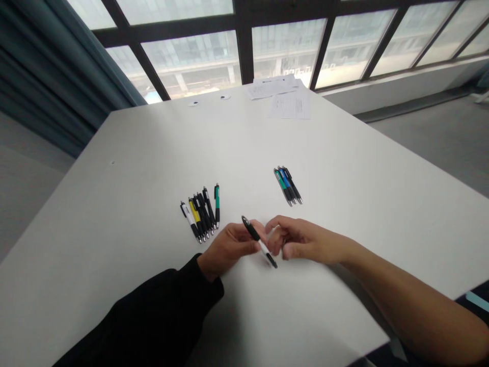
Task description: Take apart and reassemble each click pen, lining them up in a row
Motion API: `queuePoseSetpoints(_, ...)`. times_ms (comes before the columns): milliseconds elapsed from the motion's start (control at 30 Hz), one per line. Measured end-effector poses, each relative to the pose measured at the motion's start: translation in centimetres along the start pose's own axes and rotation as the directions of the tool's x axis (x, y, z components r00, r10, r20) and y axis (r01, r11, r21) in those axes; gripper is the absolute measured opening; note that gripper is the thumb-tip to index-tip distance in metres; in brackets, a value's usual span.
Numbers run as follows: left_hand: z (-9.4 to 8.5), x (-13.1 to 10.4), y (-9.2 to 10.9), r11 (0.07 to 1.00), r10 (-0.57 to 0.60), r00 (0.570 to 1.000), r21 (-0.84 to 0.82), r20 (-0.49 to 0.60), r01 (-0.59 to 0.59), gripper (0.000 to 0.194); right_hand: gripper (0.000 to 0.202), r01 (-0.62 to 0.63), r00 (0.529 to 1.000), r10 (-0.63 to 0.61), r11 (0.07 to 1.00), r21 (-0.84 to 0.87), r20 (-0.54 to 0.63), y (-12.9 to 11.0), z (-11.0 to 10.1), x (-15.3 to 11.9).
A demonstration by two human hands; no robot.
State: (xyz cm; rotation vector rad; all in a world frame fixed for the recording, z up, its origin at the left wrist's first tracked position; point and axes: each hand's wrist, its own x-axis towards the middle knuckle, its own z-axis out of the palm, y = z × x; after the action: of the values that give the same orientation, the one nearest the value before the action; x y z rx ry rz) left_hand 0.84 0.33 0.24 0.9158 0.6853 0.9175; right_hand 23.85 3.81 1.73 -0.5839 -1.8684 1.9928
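My left hand [236,243] pinches a white-and-black ballpoint pen [263,248] above the table. The pen is tilted, its metal tip at upper left and its clip end at lower right. Close beside it is my right hand [292,237], fingers curled but apart, with nothing visible in its grasp. Whether its fingertips touch the pen I cannot tell. Just beyond my left hand lies a group of pens: a white pen [190,220], a yellow pen [195,214], several black pens [204,213] and a green pen [217,204]. Farther right, a green pen [281,184], a blue pen [286,182] and a black pen [293,184] lie together.
The white table [153,148] spreads out around my hands. Printed papers [290,104] lie at its far edge, and small white scraps [194,103] lie near that edge too. Behind are windows [191,61], with a dark curtain [69,66] at the left.
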Motion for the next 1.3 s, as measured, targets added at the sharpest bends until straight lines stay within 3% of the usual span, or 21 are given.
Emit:
queuePoseSetpoints(67,-0.2,0.2,-0.1,0.991,0.106,0.981,-0.069,-0.161,-0.118,0.031,0.058,-0.007,1.000,0.006,0.997,0.077,0.018,0.5,0.5,0.3)
queuePoseSetpoints(200,-0.4,0.3,0.1,0.981,0.104,0.941,-0.119,-0.323,-0.150,0.032,0.028,0.049,0.982,-0.012,0.981,0.190,-0.188,0.8,0.2,0.7)
queuePoseSetpoints(300,-0.2,0.1,0.5,0.991,0.053,0.948,-0.103,-0.314,-0.090,0.032,0.025,0.170,0.903,-0.041,0.949,0.267,-0.428,0.5,-1.1,0.7)
queuePoseSetpoints(400,0.4,-0.2,0.3,0.996,-0.088,0.978,-0.022,-0.191,0.086,0.038,0.024,0.216,0.841,0.033,0.895,0.391,-0.540,0.2,-1.8,0.9)
queuePoseSetpoints(467,1.1,-0.4,-0.2,0.977,-0.208,0.975,0.027,-0.083,0.211,0.046,0.026,0.202,0.852,0.102,0.841,0.502,-0.513,0.3,-1.7,1.2)
queuePoseSetpoints(567,2.3,-0.5,-1.1,0.943,-0.332,0.943,-0.005,0.026,0.332,0.049,0.034,0.106,0.929,0.165,0.740,0.664,-0.332,1.0,-0.9,2.0)
queuePoseSetpoints(667,3.0,-0.3,-1.6,0.937,-0.348,0.936,-0.026,0.053,0.349,0.042,0.043,-0.026,0.970,0.197,0.675,0.737,-0.146,1.5,-0.2,2.7)
queuePoseSetpoints(800,2.9,0.0,-1.7,0.954,-0.295,0.954,-0.036,0.053,0.297,0.042,0.056,-0.107,0.977,0.206,0.668,0.736,-0.046,1.3,0.0,3.3)
queuePoseSetpoints(933,2.7,0.1,-1.8,0.960,-0.278,0.958,-0.024,0.065,0.280,0.047,0.057,-0.125,0.985,0.175,0.713,0.689,-0.003,1.0,-0.1,3.3)
queuePoseSetpoints(1167,2.9,0.2,-1.6,0.959,-0.282,0.956,-0.021,0.079,0.284,0.053,0.052,-0.150,0.983,0.185,0.713,0.685,0.023,0.8,-0.3,3.4)
queuePoseSetpoints(1233,2.8,0.2,-1.3,0.957,-0.287,0.954,-0.023,0.084,0.290,0.052,0.053,-0.132,0.981,0.194,0.740,0.660,-0.022,0.8,-0.1,3.3)
queuePoseSetpoints(1300,2.4,0.3,-1.0,0.963,-0.269,0.963,-0.019,0.037,0.269,0.045,0.058,-0.057,0.962,0.200,0.811,0.582,-0.185,0.8,0.2,3.1)
